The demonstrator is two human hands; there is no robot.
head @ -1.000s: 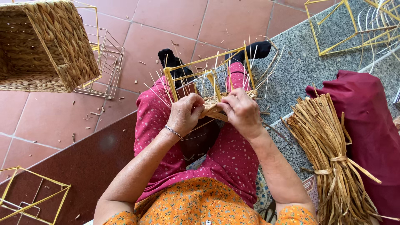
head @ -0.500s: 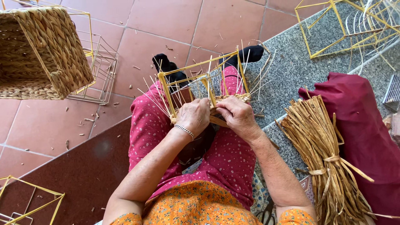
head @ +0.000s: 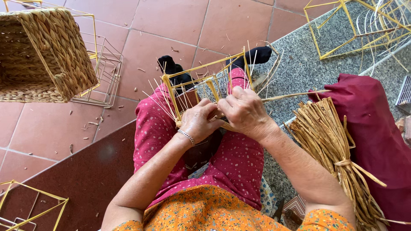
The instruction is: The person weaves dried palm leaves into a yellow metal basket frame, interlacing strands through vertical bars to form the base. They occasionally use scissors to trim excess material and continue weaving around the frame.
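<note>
Sleeves of orange flowered cloth lie nearest the camera, and both bare forearms run forward from them over pink spotted trousers (head: 239, 167). The left hand (head: 198, 121), with a thin bracelet (head: 186, 137) at its wrist, and the right hand (head: 245, 112) meet on the lap, touching one another. Their fingers are curled shut round flat straw strands at the near edge of a yellow wire frame (head: 205, 83); the left fingers press down on the woven part, and the right fingers pinch a long strand (head: 295, 95) that runs off to the right. The frame rests on the person's thighs, tilted, with thin straw ends standing up from its sides. Beyond it the two feet in black socks (head: 171, 68) rest on the floor.

Just right of the right forearm a tied bundle of straw (head: 334, 149) lies on a grey speckled stone strip, touching a dark red cloth (head: 376, 128) at its far side. Near the bottom left corner of the floor stands another yellow frame (head: 25, 205). Farther off, on the red tiled floor (head: 171, 21) at the upper left, a finished woven basket (head: 43, 55) lies on its side against a bare wire frame (head: 105, 70). More yellow frames (head: 338, 30) lie at the upper right. Straw scraps are scattered over the tiles.
</note>
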